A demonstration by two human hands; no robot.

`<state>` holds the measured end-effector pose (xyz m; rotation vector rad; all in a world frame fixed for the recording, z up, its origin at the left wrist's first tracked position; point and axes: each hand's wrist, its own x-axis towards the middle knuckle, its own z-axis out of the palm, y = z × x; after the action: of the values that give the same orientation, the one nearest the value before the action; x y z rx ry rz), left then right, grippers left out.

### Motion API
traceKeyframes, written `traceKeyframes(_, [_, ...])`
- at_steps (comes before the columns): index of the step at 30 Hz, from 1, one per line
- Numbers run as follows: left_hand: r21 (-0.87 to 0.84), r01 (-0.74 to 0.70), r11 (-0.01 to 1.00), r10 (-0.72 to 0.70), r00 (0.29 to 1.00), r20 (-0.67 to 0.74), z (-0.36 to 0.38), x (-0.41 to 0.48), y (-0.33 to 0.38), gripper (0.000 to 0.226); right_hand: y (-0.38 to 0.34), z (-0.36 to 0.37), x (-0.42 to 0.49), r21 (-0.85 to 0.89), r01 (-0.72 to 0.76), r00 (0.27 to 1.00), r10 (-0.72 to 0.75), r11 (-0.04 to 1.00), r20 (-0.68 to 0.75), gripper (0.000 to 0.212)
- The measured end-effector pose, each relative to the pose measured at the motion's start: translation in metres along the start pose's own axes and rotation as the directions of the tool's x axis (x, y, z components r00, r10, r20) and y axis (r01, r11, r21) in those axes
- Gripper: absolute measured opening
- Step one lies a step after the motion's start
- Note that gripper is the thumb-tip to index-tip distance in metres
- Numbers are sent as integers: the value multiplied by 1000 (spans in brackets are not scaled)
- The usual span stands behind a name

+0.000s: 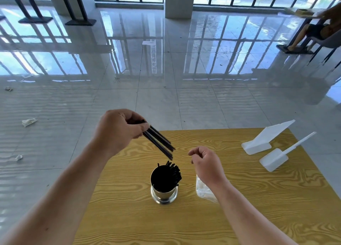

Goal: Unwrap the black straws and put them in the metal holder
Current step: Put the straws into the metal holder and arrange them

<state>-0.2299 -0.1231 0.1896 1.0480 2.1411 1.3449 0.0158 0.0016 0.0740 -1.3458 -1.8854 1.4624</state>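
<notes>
left hand [120, 129]: pinched a few black straws [159, 142]
straw axis: slanted down-right, tips just above holder [164, 187] mouth
right hand [206, 163]: loosely curled, empty, beside holder

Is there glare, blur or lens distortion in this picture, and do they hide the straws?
Head view: strong window glare on the floor; wide-angle bending at the edges; the seated person looks blurred. The black straws in the left hand stay sharp, but inside the metal holder they merge into darkness.
</notes>
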Motion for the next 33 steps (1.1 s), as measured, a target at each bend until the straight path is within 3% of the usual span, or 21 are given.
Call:
traceKeyframes(2, [-164, 1, 987, -17, 995, -94, 0, 1, 1, 13, -5, 0, -3, 67, -42, 998, 38, 997, 57, 33])
traceKeyframes(4, [-332, 12, 943, -58, 990, -128, 3, -1, 1, 11, -14, 2, -7, 140, -104, 974, 73, 985, 215, 29])
traceKeyframes(6, [-492, 46, 870, -108, 989, -98, 9, -6, 0, 9, -24, 7, -11, 254, -207, 897, 79, 945, 436, 29])
traceKeyframes(7, [-558, 74, 827, -136, 988, -71, 12, -8, -1, 14, -29, 11, -11, 324, -269, 852, 68, 907, 519, 40])
traceKeyframes(9, [-664, 166, 729, -219, 976, 3, 23, -15, -6, 27, -40, 16, -11, 481, -374, 806, 21, 793, 592, 62])
traceKeyframes(12, [-774, 321, 546, -334, 931, 150, 41, -29, -24, 30, -56, 12, -4, 715, -441, 840, -32, 542, 542, 87])
traceKeyframes(14, [-809, 402, 429, -396, 889, 232, 53, -40, -40, 23, -64, 7, 1, 796, -429, 871, -36, 427, 489, 71])
traceKeyframes(15, [-820, 434, 373, -423, 866, 266, 59, -45, -50, 22, -67, 6, 3, 786, -408, 883, -18, 464, 469, 51])
traceKeyframes(17, [-810, 497, 311, -461, 824, 329, 67, -55, -67, 22, -70, 7, 6, 673, -345, 912, 63, 655, 406, 22])
traceKeyframes(18, [-779, 536, 325, -470, 807, 359, 70, -59, -75, 24, -69, 8, 7, 591, -296, 930, 85, 751, 358, 21])
traceKeyframes(20, [-622, 619, 480, -496, 776, 389, 74, -66, -90, 30, -66, 10, 6, 430, -178, 961, 62, 885, 269, 24])
traceKeyframes(23, [-323, 610, 724, -551, 793, 260, 75, -70, -110, 25, -58, 13, 3, 136, -1, 986, -21, 991, 163, 29])
traceKeyframes(28, [-2, 451, 892, -450, 890, 72, 75, -66, -110, 24, -36, 37, -8, -136, 83, 962, -43, 987, 271, 31])
traceKeyframes(30, [158, 344, 926, -362, 927, 98, 77, -65, -105, 31, -27, 43, -10, -173, 119, 950, -62, 978, 306, 25])
traceKeyframes(33, [294, 236, 926, -296, 938, 180, 84, -65, -98, 40, -15, 38, -6, -143, 122, 982, -98, 982, 163, 27])
